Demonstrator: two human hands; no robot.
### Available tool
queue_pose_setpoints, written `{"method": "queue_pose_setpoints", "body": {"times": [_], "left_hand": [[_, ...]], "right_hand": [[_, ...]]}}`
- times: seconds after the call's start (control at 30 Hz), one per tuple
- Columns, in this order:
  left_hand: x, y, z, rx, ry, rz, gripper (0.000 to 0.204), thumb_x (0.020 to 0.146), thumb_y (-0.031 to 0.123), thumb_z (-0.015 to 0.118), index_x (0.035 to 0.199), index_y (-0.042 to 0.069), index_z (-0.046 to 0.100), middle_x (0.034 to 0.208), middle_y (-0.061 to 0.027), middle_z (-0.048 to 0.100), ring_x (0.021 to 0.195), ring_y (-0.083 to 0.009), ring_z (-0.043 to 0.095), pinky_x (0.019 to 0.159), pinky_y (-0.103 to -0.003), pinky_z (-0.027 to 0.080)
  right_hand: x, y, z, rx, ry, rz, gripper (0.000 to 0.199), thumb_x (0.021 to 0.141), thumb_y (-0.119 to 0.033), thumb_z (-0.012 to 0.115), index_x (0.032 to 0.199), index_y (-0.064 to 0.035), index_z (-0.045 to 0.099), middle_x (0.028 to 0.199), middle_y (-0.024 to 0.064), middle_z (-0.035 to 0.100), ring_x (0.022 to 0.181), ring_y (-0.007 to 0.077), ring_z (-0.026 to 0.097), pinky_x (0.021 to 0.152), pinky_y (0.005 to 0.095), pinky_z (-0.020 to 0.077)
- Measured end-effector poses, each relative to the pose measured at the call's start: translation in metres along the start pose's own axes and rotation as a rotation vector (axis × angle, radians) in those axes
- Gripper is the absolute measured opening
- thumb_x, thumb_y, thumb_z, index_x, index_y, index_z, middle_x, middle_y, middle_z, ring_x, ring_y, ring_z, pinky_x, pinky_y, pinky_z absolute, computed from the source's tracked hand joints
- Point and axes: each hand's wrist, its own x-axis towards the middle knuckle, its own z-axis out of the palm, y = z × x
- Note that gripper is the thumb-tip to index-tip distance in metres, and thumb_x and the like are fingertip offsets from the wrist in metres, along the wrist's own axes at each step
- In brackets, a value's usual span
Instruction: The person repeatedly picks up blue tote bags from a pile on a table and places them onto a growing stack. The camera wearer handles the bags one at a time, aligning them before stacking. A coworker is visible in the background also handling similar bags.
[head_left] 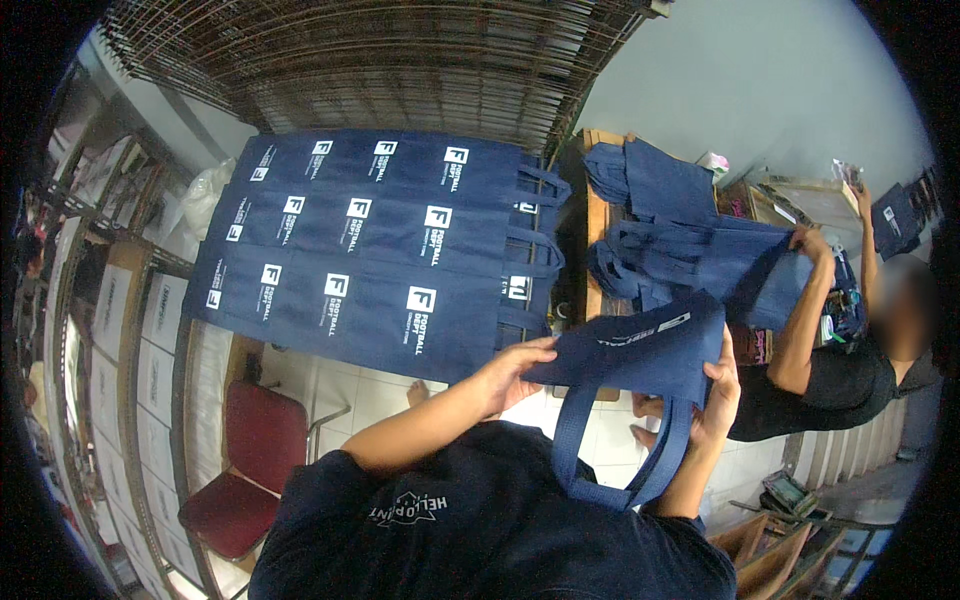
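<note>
The person holds 1 navy tote bag (640,345) in front of the chest, the left hand (510,372) pinching its left edge and the right hand (720,400) closed around its right edge, the handle loop hanging below. Ahead, 3 overlapping rows of printed navy bags (370,250) already lie flat on the table (592,215); judging by that, much of the laying-out looks done. A loose heap of bags (680,240) remains beside them, where a co-worker's hand (815,243) handles another bag.
</note>
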Motion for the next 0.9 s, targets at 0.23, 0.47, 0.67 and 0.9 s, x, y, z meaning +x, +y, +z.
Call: {"method": "queue_pose_setpoints", "body": {"times": [0.23,0.47,0.67,0.9], "left_hand": [[0.014,0.093,-0.026,0.181,0.122,0.257,0.068,0.076,0.008,0.061,0.137,0.013,0.031,0.11,-0.0102,0.051,0.079,-0.0145,0.057,0.056,-0.021,0.049],[0.013,0.129,-0.041,0.47,0.175,0.619,0.062,0.081,0.001,0.051,0.138,0.01,0.028,0.119,-0.0111,0.052,0.086,-0.0136,0.054,0.071,-0.023,0.044],[0.063,0.138,-0.121,0.706,0.634,0.693,0.068,0.077,0.002,0.06,0.137,0.007,0.029,0.113,-0.0135,0.054,0.085,-0.0146,0.056,0.066,-0.024,0.045],[-0.027,0.052,-0.218,0.822,0.772,0.771,0.063,0.077,0.008,0.067,0.131,0.002,0.036,0.108,-0.0115,0.056,0.076,-0.0125,0.056,0.065,-0.024,0.046]], "right_hand": [[0.091,0.021,0.038,-0.251,-0.04,0.108,0.072,0.058,-0.016,0.053,0.128,-0.0071,0.043,0.115,0.0058,0.053,0.104,0.0182,0.05,0.084,0.038,0.043],[0.108,0.055,0.046,-0.173,-0.122,0.146,0.07,0.062,-0.009,0.051,0.131,-0.0109,0.042,0.122,0.0085,0.049,0.108,0.0231,0.048,0.092,0.0416,0.0399],[0.185,0.203,0.018,-0.201,-0.034,0.369,0.067,0.072,0.005,0.042,0.135,-0.0149,0.034,0.127,0.0076,0.046,0.115,0.0242,0.043,0.095,0.0454,0.0327],[0.268,0.339,0.001,-0.263,0.065,0.45,0.061,0.074,0.001,0.041,0.129,-0.0265,0.038,0.109,0.0031,0.051,0.097,0.0203,0.048,0.074,0.0474,0.0423]]}}
